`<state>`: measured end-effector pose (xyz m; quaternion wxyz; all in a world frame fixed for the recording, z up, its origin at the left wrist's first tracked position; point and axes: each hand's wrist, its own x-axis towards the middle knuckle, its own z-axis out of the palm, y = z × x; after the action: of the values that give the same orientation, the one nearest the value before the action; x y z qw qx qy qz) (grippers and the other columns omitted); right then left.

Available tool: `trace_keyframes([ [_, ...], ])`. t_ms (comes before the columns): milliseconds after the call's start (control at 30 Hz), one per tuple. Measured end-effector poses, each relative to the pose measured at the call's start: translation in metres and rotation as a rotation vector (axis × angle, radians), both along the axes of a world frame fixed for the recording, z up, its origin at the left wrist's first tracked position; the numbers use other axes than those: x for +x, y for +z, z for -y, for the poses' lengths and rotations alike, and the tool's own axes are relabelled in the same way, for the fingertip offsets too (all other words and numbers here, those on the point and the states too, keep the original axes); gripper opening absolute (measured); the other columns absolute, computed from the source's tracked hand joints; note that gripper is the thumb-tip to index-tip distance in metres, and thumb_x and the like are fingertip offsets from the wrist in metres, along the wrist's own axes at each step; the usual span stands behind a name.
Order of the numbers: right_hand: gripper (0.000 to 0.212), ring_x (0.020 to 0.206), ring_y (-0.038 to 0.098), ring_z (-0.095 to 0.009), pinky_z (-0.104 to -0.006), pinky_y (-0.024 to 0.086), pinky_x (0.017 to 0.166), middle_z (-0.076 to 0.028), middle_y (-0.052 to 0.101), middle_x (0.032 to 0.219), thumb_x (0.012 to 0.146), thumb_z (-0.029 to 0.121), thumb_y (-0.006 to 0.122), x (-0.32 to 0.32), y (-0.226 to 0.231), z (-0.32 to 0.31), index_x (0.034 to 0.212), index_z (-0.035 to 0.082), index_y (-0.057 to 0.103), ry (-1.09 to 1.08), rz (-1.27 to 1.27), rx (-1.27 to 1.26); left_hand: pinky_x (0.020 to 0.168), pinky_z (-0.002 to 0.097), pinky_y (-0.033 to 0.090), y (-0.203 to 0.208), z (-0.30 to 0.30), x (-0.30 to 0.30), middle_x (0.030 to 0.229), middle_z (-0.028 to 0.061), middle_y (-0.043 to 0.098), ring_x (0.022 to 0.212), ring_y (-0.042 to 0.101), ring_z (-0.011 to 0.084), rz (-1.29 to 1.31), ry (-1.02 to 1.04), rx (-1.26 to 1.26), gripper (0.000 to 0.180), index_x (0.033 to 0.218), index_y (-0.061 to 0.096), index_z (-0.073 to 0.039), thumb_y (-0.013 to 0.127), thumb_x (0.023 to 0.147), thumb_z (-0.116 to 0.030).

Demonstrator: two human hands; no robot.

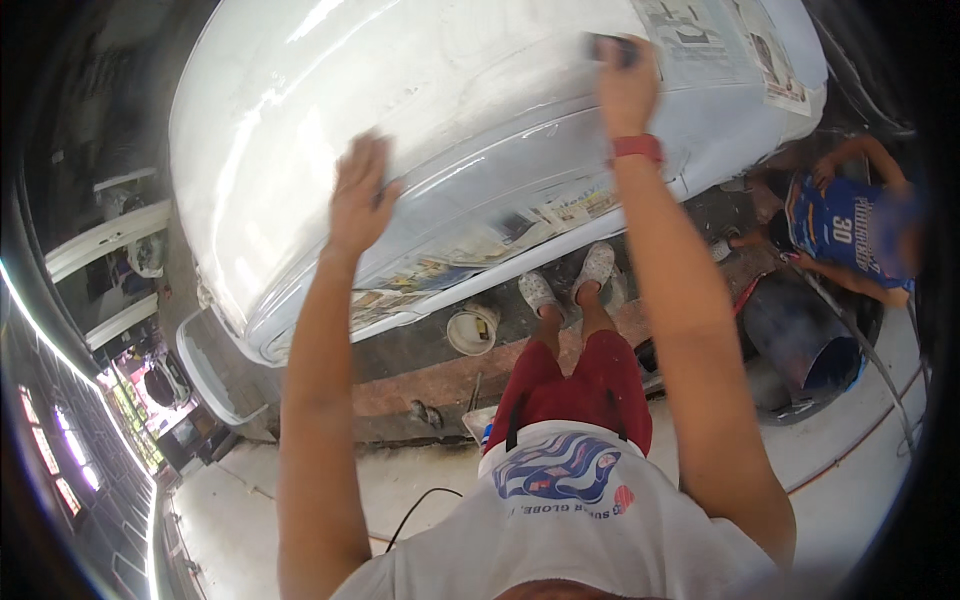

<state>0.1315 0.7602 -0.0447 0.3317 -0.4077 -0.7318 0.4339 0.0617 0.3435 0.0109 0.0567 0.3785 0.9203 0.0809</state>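
Observation:
A large white car body [400,70] fills the upper middle, its pale surface carrying grey smudges along the roof edge. My right hand [630,92], with a red band at the wrist, grips a small dark block [614,50] against the roof near the far right. My left hand [362,195] is at the roof edge further left, fingers stretched out, slightly blurred, nothing seen in it. Whether its palm presses on the panel I cannot tell. Newspaper [685,40] covers glass beyond my right hand, and more newspaper sheets [570,208] line the side windows below.
A white bucket [472,332] stands on the floor by my feet. To the right, another person in a blue jersey [838,225] is low beside the car, near a dark drum [800,345]. A loose pale bumper-like part [212,372] lies left. Hoses [835,462] cross the floor.

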Motion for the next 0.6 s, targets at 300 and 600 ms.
trace_keyframes([
  [300, 0.044, 0.117, 0.067, -0.041, -0.0581, 0.048, 0.106, -0.018, 0.072, 0.123, 0.095, 0.043, 0.075, 0.007, -0.095, -0.087, 0.125, 0.010, 0.071, -0.117, 0.269, 0.562, 0.135, 0.0519, 0.024, -0.015, -0.176, -0.037, 0.173, 0.0145, 0.042, 0.162, 0.034, 0.0362, -0.189, -0.223, 0.042, 0.056, 0.167, 0.044, -0.010, 0.046, 0.114, -0.027],
  [600, 0.033, 0.122, 0.065, -0.040, -0.0601, 0.046, 0.109, -0.016, 0.071, 0.126, 0.095, 0.030, 0.074, -0.003, -0.081, -0.072, 0.124, 0.013, 0.072, -0.312, 0.290, 0.356, 0.138, 0.0556, 0.013, 0.022, 0.014, -0.043, 0.175, -0.0002, 0.041, 0.166, 0.027, 0.0293, 0.056, -0.448, -0.557, 0.057, 0.164, 0.051, -0.028, 0.061, 0.109, -0.035],
])
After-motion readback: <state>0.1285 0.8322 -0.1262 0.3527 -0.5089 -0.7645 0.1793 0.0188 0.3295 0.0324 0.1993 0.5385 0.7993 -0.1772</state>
